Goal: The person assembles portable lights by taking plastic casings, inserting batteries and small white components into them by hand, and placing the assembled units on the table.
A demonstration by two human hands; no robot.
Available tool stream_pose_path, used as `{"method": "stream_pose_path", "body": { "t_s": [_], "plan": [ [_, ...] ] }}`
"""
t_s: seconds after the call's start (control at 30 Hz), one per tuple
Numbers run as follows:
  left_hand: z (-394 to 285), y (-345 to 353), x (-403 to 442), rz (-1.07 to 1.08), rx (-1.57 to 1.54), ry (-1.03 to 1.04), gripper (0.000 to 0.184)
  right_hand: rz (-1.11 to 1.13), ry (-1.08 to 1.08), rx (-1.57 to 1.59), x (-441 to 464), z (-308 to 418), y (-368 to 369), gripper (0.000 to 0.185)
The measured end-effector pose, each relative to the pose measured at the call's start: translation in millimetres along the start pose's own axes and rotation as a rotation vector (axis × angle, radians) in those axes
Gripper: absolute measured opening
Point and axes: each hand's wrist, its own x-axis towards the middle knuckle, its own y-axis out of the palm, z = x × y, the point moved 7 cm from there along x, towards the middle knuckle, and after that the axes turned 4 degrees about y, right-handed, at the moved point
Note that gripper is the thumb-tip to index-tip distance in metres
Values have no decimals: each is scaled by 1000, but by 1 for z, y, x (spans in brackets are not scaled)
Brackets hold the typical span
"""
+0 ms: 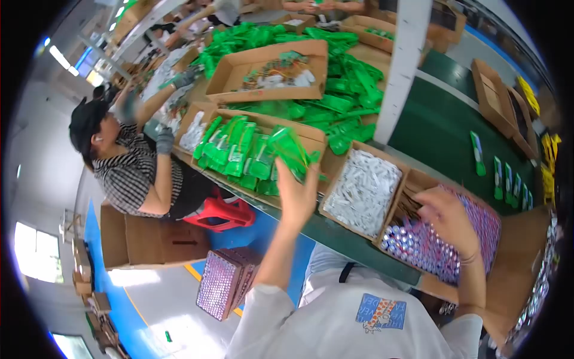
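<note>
My left hand (297,194) is raised at the near edge of an open cardboard box (317,140). Its fingers are closed around a green plastic casing (289,148), which is slightly blurred. More green casings (230,143) lie in rows in that box, with pale parts among them. On the right, my right hand (451,218) is over a cardboard box of small cylindrical batteries (418,251) with silvery ends and purplish sides. Its bent fingers are apart at the box's divider, and nothing is visible between them. A box of small white plastic parts (365,191) sits between my hands.
Behind the boxes is a heap of green casings (353,78), with a cardboard tray of wired parts (269,66) on it. A white post (406,72) rises beside a green conveyor belt (442,119) carrying several packs. Another person (134,161) sits at left on a red stool (224,212).
</note>
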Motion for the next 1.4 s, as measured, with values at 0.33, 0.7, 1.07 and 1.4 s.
{"method": "stream_pose_path", "body": {
  "t_s": [0.33,0.7,1.07,1.4],
  "plan": [
    [-10,115,-143,580,-1048,-832,61,93,256,945,-33,2,70,17],
    [-9,118,-143,712,-810,-601,60,-400,-139,-134,-53,45,75,12],
    [-8,91,-152,687,-767,-451,45,54,23,-75,-43,-14,74,30],
    [-22,102,-166,766,-551,-293,55,-264,-134,161,-38,44,38,12]
  ]
}}
